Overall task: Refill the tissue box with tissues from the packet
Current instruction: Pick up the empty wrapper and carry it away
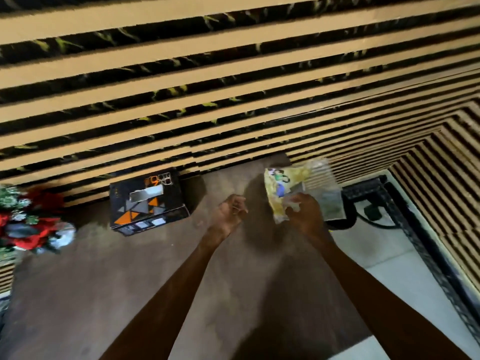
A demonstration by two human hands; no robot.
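Observation:
A black tissue box point(148, 202) with orange and grey triangles stands on the brown table against the slatted wall; a pale tissue shows at its top slot. My right hand point(302, 213) grips a yellowish plastic tissue packet point(304, 189) with a coloured print, held above the table's right side. Left of the packet, my left hand point(231, 213) hovers over the table with its fingers curled in and nothing visible in them. The frame is blurred.
A red and green flower arrangement point(28, 222) sits at the table's left edge. The brown table point(130, 281) ends on the right, where a black cable and plug point(371, 214) lie on the white floor beside a dark metal frame point(426, 261).

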